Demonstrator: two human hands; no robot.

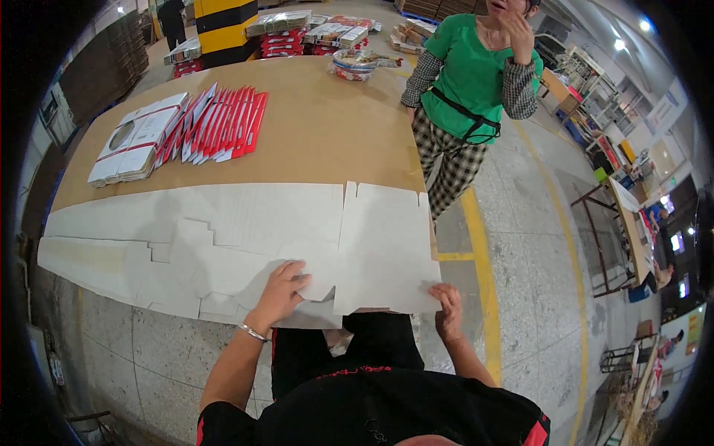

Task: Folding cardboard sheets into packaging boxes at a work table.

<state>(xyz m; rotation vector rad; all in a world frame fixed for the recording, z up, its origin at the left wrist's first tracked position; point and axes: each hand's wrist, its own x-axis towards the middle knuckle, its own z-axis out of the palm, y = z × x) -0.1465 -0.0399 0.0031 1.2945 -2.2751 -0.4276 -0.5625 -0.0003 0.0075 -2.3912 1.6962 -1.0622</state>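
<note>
In the head view, your left hand (279,293) lies on the white die-cut cardboard sheets (387,238), fingers spread; your right hand (448,311) meets their near-right edge, its pinch unclear. Beyond, the table (327,137) lies open beside folded red-and-white cartons (230,123).

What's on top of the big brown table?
White cardboard sheets, fanned red-and-white pieces, a strapped white stack and something roundish. I can't see what's beneath them.

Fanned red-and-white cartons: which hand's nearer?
Left. The left hand is on the near side of the fanned cartons, slightly right; the right hand is farther right, near a corner of white cardboard.
</note>
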